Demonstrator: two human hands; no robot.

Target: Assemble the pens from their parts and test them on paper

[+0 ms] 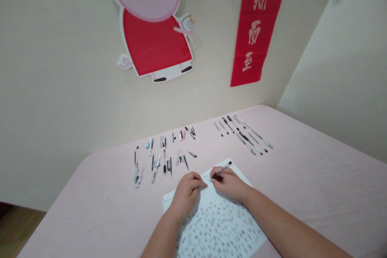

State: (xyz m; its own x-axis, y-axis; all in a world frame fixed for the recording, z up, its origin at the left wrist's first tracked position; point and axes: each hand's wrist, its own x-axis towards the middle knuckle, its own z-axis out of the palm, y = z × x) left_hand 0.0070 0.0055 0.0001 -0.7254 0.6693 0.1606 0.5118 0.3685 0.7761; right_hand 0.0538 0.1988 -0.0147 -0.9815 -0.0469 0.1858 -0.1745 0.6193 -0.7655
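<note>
A sheet of white paper (208, 193) lies on the bed-like pink surface, its lower part filled with rows of small dark handwritten marks. My right hand (228, 183) is closed around a clear pen (225, 167) with a dark grip and dark end, its point down near the sheet's upper part, where a few small marks show. To the left, my left hand (188, 191) rests on the paper with its fingers loosely bent and lying against the sheet. Nothing shows in it.
Beyond the paper at left, several pens, caps and pen parts (165, 161) lie in small groups. At back right lie several whole pens and refills (248, 137). A cartoon pig cutout (157, 44) and a red banner (256, 28) hang on the wall (75, 68) behind the pink cloth (305, 169).
</note>
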